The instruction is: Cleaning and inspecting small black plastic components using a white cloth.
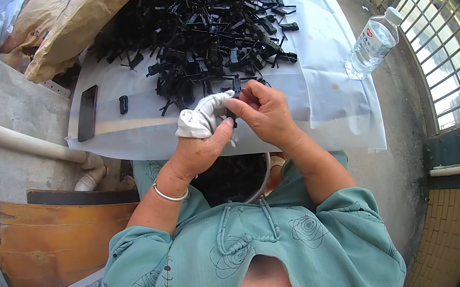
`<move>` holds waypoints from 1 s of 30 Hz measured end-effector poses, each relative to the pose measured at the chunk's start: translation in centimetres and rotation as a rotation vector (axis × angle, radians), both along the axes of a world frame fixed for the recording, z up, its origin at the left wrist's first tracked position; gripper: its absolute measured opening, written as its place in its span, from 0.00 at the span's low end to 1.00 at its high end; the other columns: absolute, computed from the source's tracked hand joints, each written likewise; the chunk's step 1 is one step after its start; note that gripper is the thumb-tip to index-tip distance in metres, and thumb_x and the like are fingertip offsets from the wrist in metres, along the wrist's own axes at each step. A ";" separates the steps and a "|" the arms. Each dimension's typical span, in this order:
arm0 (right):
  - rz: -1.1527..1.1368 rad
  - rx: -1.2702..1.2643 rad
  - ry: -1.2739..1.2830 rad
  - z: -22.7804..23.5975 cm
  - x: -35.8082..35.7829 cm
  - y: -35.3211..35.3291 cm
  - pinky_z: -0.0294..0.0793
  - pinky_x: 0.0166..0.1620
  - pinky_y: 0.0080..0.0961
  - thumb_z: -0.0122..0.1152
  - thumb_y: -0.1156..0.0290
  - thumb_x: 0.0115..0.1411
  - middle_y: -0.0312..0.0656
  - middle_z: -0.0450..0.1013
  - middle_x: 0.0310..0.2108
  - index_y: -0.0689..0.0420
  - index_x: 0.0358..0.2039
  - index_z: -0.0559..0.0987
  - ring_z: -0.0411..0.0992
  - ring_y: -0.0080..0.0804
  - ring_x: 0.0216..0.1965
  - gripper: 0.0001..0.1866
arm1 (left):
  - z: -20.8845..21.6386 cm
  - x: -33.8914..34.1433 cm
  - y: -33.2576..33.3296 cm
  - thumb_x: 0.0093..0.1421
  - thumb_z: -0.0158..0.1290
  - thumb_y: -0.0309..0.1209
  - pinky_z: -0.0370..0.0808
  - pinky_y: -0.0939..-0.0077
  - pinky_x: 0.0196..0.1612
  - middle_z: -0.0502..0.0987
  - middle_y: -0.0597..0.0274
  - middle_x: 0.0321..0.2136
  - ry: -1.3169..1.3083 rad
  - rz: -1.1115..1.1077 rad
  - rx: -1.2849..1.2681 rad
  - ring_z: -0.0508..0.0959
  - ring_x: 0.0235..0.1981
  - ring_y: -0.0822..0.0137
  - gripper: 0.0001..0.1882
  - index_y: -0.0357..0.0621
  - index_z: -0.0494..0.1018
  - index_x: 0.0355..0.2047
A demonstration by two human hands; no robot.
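Observation:
Both my hands meet over the near edge of a table covered in white sheeting (328,95). A white cloth glove (198,121) covers the fingers of my left hand (203,138), leaving the thumb bare. Thumb and gloved fingers close on a small black plastic part (231,112), mostly hidden by my fingers. My right hand (265,112) pinches at the same part from the other side, fingers curled together. Just beyond lies a large heap of black plastic parts (209,30), many with thin sprue-like stems.
A phone (87,113) and a single black part (124,104) lie to the left. At the right edge stands a clear water bottle (371,43). Brown paper sacking (76,36) rises at the far left. Below the table, between my knees, is a round metal-rimmed container (263,182).

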State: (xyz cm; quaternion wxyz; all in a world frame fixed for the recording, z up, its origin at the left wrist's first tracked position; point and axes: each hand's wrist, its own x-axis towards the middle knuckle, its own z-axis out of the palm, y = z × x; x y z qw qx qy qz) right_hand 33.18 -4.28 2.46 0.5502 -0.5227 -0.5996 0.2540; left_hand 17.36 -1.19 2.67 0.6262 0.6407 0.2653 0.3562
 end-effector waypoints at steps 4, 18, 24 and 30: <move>0.156 -0.123 0.071 0.0 0.5 -0.2 0.58 0.22 0.19 0.56 0.67 0.59 0.33 0.60 0.15 0.60 0.21 0.68 0.55 0.18 0.19 0.14 | 0.6 0.0 0.2 0.55 0.49 0.20 0.71 0.84 0.27 0.73 0.62 0.32 0.030 0.119 -0.039 0.71 0.25 0.79 0.16 0.33 0.67 0.46; 0.219 -0.212 0.183 -1.3 -0.7 -0.3 0.60 0.23 0.19 0.49 0.69 0.63 0.29 0.61 0.16 0.62 0.22 0.70 0.57 0.15 0.21 0.14 | 0.5 0.5 -0.4 0.52 0.52 0.22 0.71 0.77 0.41 0.73 0.56 0.35 0.218 0.272 0.524 0.74 0.35 0.68 0.17 0.33 0.69 0.43; 0.279 -0.282 -0.312 0.8 1.3 -0.5 0.63 0.24 0.22 0.60 0.72 0.52 0.40 0.63 0.15 0.60 0.31 0.77 0.60 0.26 0.17 0.07 | 1.0 -0.7 0.9 0.60 0.46 0.24 0.67 0.87 0.27 0.71 0.65 0.30 -0.098 0.105 -0.104 0.66 0.23 0.79 0.17 0.37 0.60 0.50; 0.231 -0.061 -0.012 -0.7 1.2 -0.1 0.61 0.23 0.17 0.62 0.72 0.52 0.34 0.65 0.15 0.62 0.27 0.76 0.59 0.18 0.18 0.07 | 1.4 -0.7 0.6 0.59 0.40 0.23 0.63 0.88 0.24 0.70 0.66 0.29 0.154 0.039 0.087 0.64 0.22 0.82 0.18 0.37 0.61 0.50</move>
